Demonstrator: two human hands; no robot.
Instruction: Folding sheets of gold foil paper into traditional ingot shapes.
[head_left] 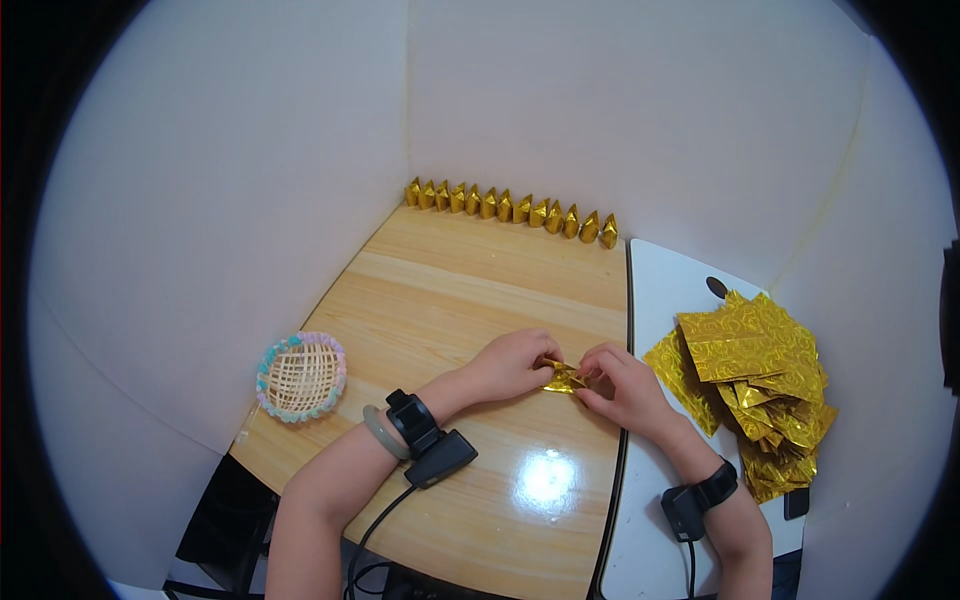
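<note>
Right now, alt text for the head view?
A person's hands hold a gold foil piece at a wooden table. Folded gold pieces line the back; a woven basket sits left, a pile of gold sheets right.

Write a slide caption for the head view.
Left hand and right hand hold gold paper before a row of folded pieces.

Finished pieces point(522, 209) stand in a row along the far edge of the bench point(450, 290), upper centre. A basket point(302, 377) sits by its left edge. Between the left hand point(510, 366) and right hand point(632, 394), below centre, is a workpiece point(560, 381). At right, a pile of sheets point(765, 350) lies on an adjoining bench point(662, 285).
</note>
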